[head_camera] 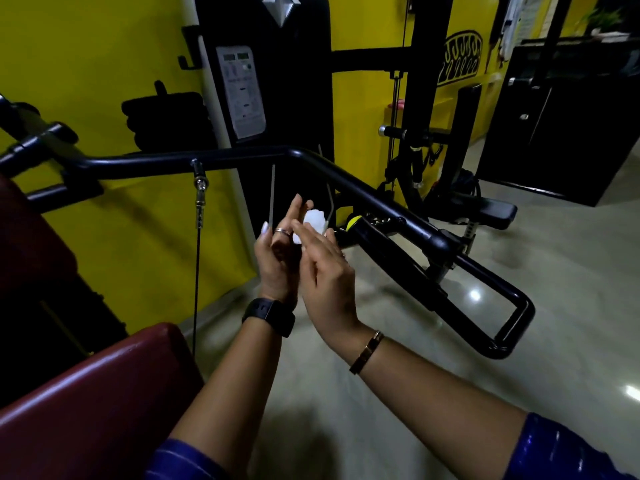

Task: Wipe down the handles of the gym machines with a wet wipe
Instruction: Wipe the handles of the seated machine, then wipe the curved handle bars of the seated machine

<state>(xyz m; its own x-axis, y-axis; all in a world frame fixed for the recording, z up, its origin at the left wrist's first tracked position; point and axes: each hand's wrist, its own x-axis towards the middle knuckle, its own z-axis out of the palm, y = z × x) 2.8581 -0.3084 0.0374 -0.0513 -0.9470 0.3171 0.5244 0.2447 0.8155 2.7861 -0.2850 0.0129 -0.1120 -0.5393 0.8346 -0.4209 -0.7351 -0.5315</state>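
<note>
From the head camera, both hands meet in the middle of the scene, on the near side of the black handle bar (349,183) of a gym machine. The crumpled white wet wipe (313,220) sits between them at the fingers, apart from the bar. The left hand (277,261), with a watch (268,315) on its wrist, has its fingers (295,204) straight and upright behind the wipe, thumb held off to the left. The right hand (327,271), wearing a bracelet (366,351), lies over the wipe's near side and seems to pinch it between thumb and fingers, though the overlap makes this hard to read. A cable (197,258) hangs from the bar to the left. A maroon pad (104,393) fills the near left corner.
</note>
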